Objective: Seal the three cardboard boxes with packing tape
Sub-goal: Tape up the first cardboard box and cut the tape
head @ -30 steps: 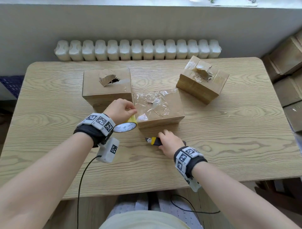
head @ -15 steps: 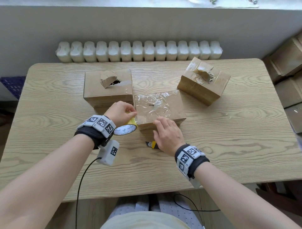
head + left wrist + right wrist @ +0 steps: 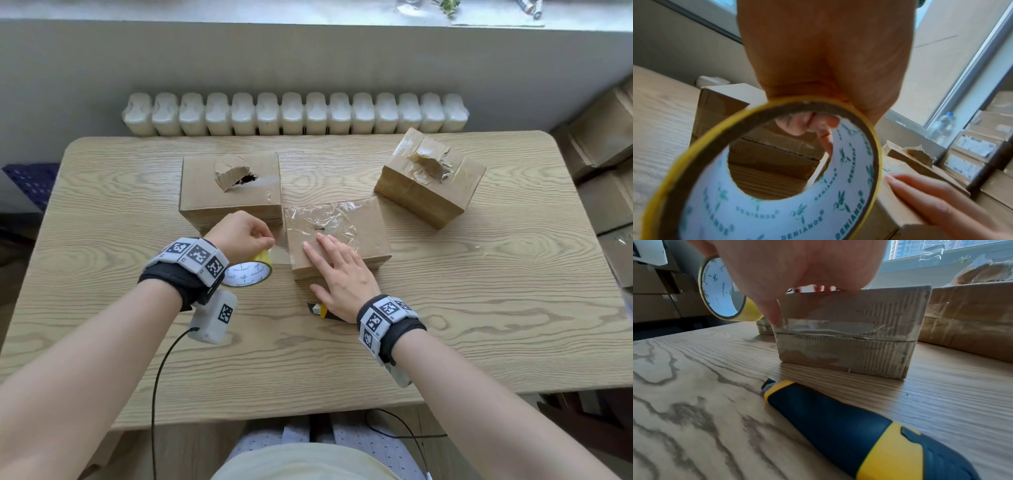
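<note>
While the left hand (image 3: 239, 234) grips the yellow-edged tape roll (image 3: 247, 272) at the near left corner of the middle box (image 3: 337, 236), fingers hooked through its core, the right hand (image 3: 337, 270) now lies flat on that box's taped top, fingers straight and pressing; a second ago it rested on the utility knife (image 3: 320, 310), which lies on the table (image 3: 479, 308) just near the box, under the wrist; the shift suggests the strip has been cut and is being smoothed down, though the tape's free end cannot be made out; crinkled clear film covers the far part of the lid, so this box looks close to sealed; the left box (image 3: 231, 190), touching it on the far left, shows a torn hole in its top, and the right box (image 3: 430, 176), well apart at the far right and turned askew, carries ragged old tape; both appear still to need work; the middle box's near face shows an open seam; open tabletop lies to the right and near the person, giving room to turn a box; the far edge meets a radiator (image 3: 294, 113), and stacked cartons (image 3: 609, 144) crowd the right side.
</note>
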The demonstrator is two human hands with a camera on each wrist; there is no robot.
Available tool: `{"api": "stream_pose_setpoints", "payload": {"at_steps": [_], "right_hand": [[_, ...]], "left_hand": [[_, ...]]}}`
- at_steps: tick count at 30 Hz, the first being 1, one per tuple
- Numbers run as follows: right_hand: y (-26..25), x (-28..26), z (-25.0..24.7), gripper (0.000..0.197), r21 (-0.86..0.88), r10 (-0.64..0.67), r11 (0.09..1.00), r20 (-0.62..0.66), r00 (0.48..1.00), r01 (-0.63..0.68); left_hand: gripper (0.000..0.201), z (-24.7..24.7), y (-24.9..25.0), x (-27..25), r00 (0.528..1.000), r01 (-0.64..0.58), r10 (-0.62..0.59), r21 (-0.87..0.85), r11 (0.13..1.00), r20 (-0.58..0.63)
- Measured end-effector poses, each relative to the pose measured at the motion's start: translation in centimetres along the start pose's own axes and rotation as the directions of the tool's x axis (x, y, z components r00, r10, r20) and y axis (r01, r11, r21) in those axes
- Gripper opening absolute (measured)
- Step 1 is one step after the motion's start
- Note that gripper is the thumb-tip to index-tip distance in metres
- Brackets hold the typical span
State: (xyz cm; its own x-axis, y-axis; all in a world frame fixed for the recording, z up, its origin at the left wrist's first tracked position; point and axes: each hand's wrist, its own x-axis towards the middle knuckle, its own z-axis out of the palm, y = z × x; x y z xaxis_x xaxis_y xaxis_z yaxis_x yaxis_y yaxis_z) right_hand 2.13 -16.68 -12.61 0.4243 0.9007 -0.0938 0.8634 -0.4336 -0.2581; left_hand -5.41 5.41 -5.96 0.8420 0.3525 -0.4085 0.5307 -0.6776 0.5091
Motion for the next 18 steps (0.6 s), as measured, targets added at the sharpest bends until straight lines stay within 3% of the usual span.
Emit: {"api": "stream_pose_setpoints", "payload": {"at_steps": [5, 9, 12, 18], "right_hand": [[-0.1, -0.7, 0.2, 0.075, -0.005, -0.042, 0.999, 0.036, 0.998, 0.042], [0.2, 0.6, -1.1, 0.073, 0.071, 0.073, 0.995, 0.026, 0.997, -0.075], [0.8, 1.7, -1.4, 0.067, 0.058, 0.135, 0.988, 0.090, 0.987, -0.141], [2.1, 0.6, -2.1, 0.068, 0.121, 0.049, 0.991, 0.130, 0.990, -0.064]], "left_hand": [[0.012, 0.1, 0.1, -0.1, 1.000, -0.012, 0.012, -0.097, 0.995, -0.004], [0.010, -0.2, 0.2, -0.4, 1.000, -0.017, 0.017, -0.116, 0.993, -0.003], [0.010, -0.5, -0.1, -0.9, 1.000, -0.016, 0.017, -0.127, 0.992, 0.009], [0.010, -0.7, 0.3, -1.4, 0.998, -0.050, 0.043, -0.179, 0.983, -0.044]]}}
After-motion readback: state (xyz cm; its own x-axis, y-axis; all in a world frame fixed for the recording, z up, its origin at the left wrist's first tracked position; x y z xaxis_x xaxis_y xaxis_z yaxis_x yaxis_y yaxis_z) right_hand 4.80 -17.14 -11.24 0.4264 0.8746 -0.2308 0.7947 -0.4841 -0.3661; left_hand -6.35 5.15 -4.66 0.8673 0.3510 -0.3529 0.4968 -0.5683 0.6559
